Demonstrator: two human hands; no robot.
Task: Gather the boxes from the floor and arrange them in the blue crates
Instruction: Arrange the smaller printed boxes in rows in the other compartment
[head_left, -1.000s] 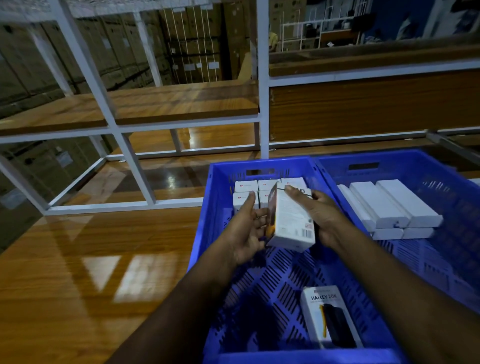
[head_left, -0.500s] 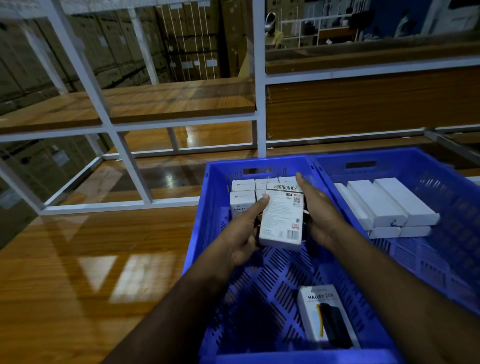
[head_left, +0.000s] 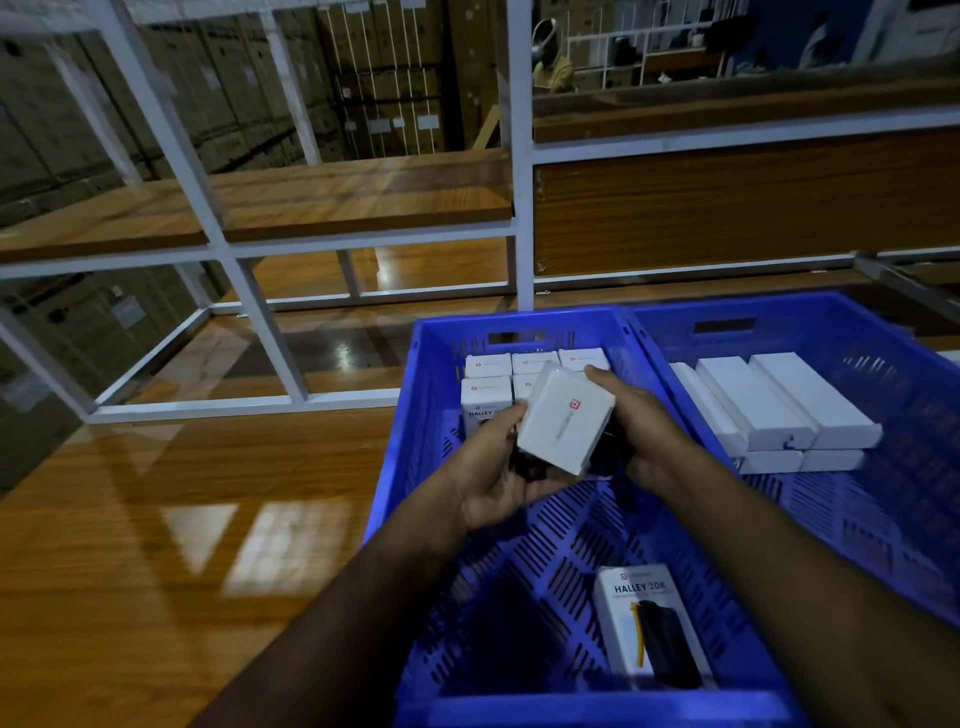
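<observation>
Both hands (head_left: 498, 467) (head_left: 641, 431) grip white box (head_left: 563, 418) over crate (head_left: 410, 441).

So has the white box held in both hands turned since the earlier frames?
Yes. The held box has rotated: its plain logo face now shows, while the standing boxes behind stay put.

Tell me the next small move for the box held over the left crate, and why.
Probably lower the white box, held by both the left hand and the right hand, into the gap beside the standing boxes at the left crate's far end, completing that row.
</observation>
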